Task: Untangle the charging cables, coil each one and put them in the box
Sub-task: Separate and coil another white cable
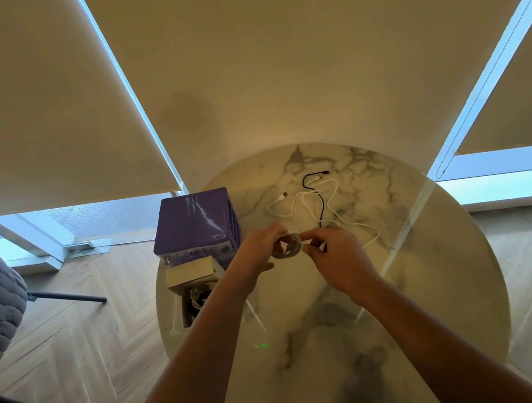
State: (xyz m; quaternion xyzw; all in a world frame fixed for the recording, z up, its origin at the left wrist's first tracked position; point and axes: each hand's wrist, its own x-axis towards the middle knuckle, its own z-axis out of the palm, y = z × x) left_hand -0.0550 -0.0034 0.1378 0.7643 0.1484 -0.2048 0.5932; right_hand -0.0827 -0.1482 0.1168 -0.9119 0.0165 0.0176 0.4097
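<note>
From the head camera, your left hand is curling its fingers around a small white coiled cable above the marble table, while your right hand is pinching the coil's other side. The box is sitting left.

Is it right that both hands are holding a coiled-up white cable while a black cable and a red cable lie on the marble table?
Not quite. The head view shows the left hand and right hand holding the coiled white cable, but on the marble table the loose ones are a black cable and a white cable, not a red one.
</note>
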